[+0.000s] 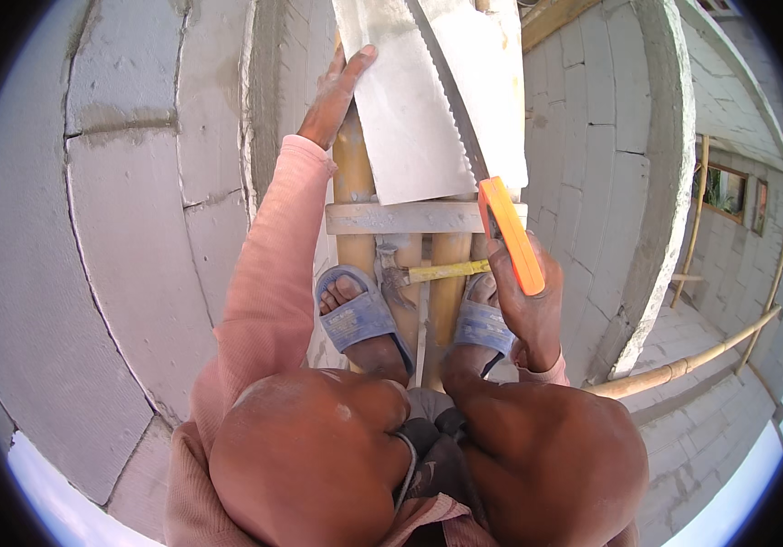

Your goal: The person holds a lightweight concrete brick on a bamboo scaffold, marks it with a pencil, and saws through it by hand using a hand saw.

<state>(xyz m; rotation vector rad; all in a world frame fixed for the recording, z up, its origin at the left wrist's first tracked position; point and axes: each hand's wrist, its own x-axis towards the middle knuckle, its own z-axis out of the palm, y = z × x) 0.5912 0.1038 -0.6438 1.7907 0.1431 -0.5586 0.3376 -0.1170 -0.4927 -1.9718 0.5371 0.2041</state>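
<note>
My right hand [533, 296] is closed round the orange handle [512, 235] of a handsaw. Its dark, narrow blade [453, 82] runs up and away across a pale slab [400, 118], seen almost edge-on. A jagged line follows the blade's left side; whether it is teeth or shadow, I cannot tell. Stretched along the slab's left edge, my left hand [329, 105] has its thumb on the top face and its other fingers partly hidden. Below the slab, a hammer with a yellow handle [441, 272] lies between my feet, part of it hidden behind my right hand.
Bamboo poles [353, 164] and a wooden crosspiece [382, 217] lie under the slab. My feet in blue sandals [359, 319] stand on the poles. Grey block walls [136, 219] rise closely on both sides. At right, a bamboo rail [683, 365] crosses lower down.
</note>
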